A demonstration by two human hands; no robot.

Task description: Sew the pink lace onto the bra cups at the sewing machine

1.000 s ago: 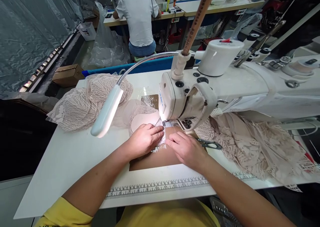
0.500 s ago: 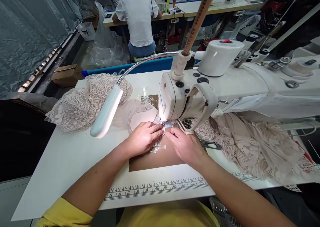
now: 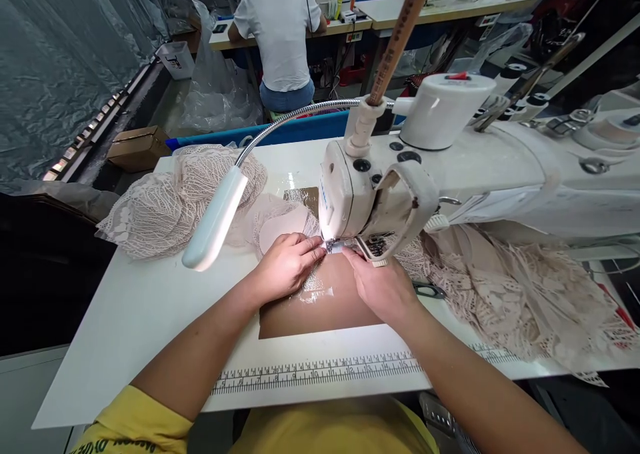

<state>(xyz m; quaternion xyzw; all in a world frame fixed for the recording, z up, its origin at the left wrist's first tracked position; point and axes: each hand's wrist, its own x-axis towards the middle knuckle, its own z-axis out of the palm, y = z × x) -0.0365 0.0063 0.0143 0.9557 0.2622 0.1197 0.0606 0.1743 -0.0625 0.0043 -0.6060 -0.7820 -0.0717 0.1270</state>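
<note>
My left hand (image 3: 287, 264) lies on a small strip of pale lace (image 3: 316, 282) just left of the presser foot (image 3: 339, 245) of a white sewing machine (image 3: 430, 174), its fingers curled and pressing the fabric down. My right hand (image 3: 383, 284) is on the other side, fingers pinched on the lace edge right at the foot. Under both hands is a brown plate (image 3: 320, 307) set into the white table (image 3: 130, 321). The needle itself is hidden by the machine head.
A gooseneck lamp (image 3: 215, 217) hangs over the table's left. Heaps of beige lace lie at the left (image 3: 165, 204) and the right (image 3: 520, 287). Small snips (image 3: 430, 291) rest beside my right hand. A printed ruler (image 3: 320, 371) runs along the front edge. Another person (image 3: 280, 34) sits at a bench behind.
Both hands have slid forward toward the presser foot with the lace. My right hand's fingers went from lying flat to pinching at the foot.
</note>
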